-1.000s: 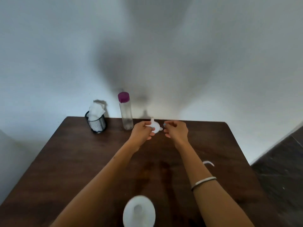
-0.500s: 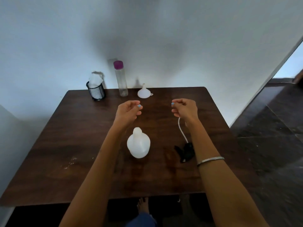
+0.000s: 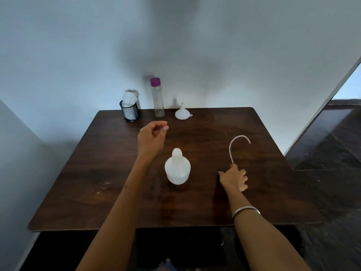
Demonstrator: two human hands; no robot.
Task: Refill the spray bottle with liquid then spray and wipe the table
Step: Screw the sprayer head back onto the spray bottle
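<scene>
Right hand [image 3: 233, 179] closed on the dark spray head with curved dip tube [image 3: 237, 146]
Left hand [image 3: 151, 138] loosely curled, holding nothing; uncapped white plastic spray bottle [image 3: 177, 169] stands between both hands

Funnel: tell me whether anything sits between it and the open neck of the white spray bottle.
Nothing visible does. The funnel stands upside down at the far edge of the table, and bare tabletop lies between it and the white spray bottle. The left hand hovers just left of that path.
</scene>
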